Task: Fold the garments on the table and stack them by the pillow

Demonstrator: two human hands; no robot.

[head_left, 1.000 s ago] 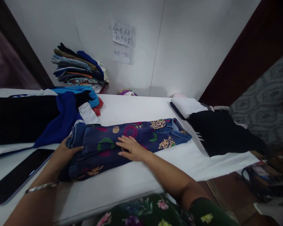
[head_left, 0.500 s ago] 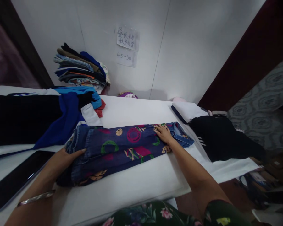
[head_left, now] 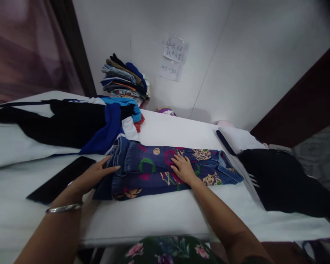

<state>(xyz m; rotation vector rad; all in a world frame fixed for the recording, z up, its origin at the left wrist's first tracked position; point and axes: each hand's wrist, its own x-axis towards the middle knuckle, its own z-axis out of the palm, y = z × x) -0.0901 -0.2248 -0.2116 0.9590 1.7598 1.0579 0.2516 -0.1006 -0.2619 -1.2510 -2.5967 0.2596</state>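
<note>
Change since the earlier frame: the right hand (head_left: 183, 169) has shifted from the collar end to the middle of the printed denim garment (head_left: 156, 161); the left hand (head_left: 95, 176) remains at the opposite end; the camera view has turned.
Denim garment, position: lengthwise on the white table (head_left: 145, 220), in front of the wearer; collar (head_left: 228, 170) to the right, layered denim edge to the left.
Denim garment, surface: dark blue, with green, magenta and tan motifs.
Right hand, state: open, palm down, fingers slightly spread and resting on the cloth; nothing grasped.
Left hand, state: thumb laid over the layered edge, forefinger extended beside it; remaining fingers hidden, so whether the cloth is gripped cannot be told.
Left wrist: silver bracelet (head_left: 64, 208).
Dark flat object (head_left: 61, 180): on the table, partly behind the left forearm.
Left side of table: black garment (head_left: 71, 126) with a blue garment (head_left: 106, 128) over its right end.
Right side of table: black striped garment (head_left: 286, 179), near the collar, in front of a folded white garment (head_left: 240, 138).
Rear: clothing stack (head_left: 123, 79) against the wall.
</note>
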